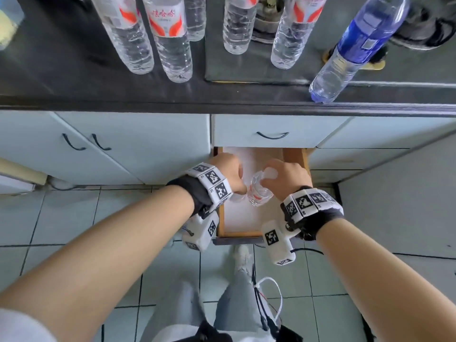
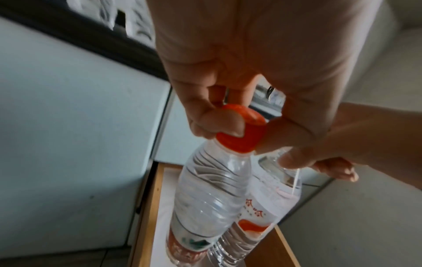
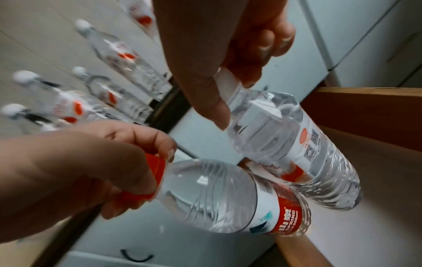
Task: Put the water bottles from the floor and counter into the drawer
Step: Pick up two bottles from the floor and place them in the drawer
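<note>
Both hands hang over the open wooden drawer (image 1: 237,234), which has a white liner. My left hand (image 1: 234,178) pinches the red cap (image 2: 242,131) of a clear bottle with a red label (image 2: 210,189), mostly hidden under the hand in the head view. My right hand (image 1: 276,174) grips the white cap (image 3: 228,84) of a second clear bottle (image 1: 259,191). The two bottles hang tilted, side by side and touching, with their bases low inside the drawer. Several more clear bottles (image 1: 172,45) and a blue-labelled bottle (image 1: 357,45) stand on the dark counter (image 1: 222,104).
A shut drawer with a black handle (image 1: 272,135) sits directly above the open one, under the overhanging counter edge. Pale cabinet doors (image 1: 98,141) flank it on the left. My legs and a shoe (image 1: 243,255) stand on the tiled floor (image 1: 74,218) just before the drawer front.
</note>
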